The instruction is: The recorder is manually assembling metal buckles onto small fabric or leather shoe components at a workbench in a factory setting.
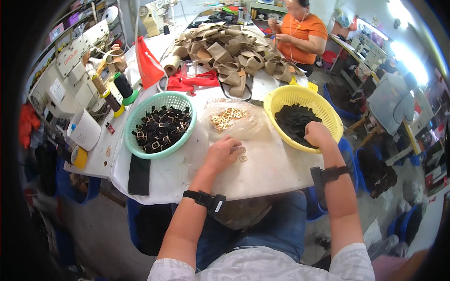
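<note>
Cluttered white worktable (187,173) in a sewing workshop; left hand (222,154) pinches small metal buckles (240,154), right hand (318,134) reaches into yellow basket (281,98), its grip hidden.

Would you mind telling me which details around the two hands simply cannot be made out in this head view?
- Left hand: its fingertips cover the small metal buckles on the table; whether it grips one is hidden.
- Right hand: its fingers dip into the yellow basket among black strips; its hold is hidden.
- Clear bag of buckles: pieces too small to count.
- Green basket: contents too small to tell apart.
</note>
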The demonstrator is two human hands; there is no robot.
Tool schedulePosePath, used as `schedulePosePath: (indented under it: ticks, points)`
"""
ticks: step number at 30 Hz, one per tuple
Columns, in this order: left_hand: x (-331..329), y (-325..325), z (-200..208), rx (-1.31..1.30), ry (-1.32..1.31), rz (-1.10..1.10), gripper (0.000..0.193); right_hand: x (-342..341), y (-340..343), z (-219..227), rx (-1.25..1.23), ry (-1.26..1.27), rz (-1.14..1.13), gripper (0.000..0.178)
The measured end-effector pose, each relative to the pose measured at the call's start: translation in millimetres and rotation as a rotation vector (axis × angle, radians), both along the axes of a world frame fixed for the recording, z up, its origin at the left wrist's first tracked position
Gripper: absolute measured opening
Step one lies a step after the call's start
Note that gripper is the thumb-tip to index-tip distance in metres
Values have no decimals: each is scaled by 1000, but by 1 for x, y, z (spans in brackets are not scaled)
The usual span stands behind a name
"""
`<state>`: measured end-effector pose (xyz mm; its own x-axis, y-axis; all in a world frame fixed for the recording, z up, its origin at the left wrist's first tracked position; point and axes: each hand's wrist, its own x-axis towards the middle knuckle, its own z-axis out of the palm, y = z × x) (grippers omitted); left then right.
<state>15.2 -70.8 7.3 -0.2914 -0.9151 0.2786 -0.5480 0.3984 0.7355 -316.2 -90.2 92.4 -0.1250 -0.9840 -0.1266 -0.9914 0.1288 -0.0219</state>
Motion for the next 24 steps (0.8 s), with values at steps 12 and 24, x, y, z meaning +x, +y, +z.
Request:
schedulePosePath:
  ticks: [12,24]
  points:
    - [7,-9,-18,289,262,10,15,55,34,18,-819,-749,155,6]
    - [14,-19,-13,403,574,-36,15,152,18,-99,-149,-1773,27,7]
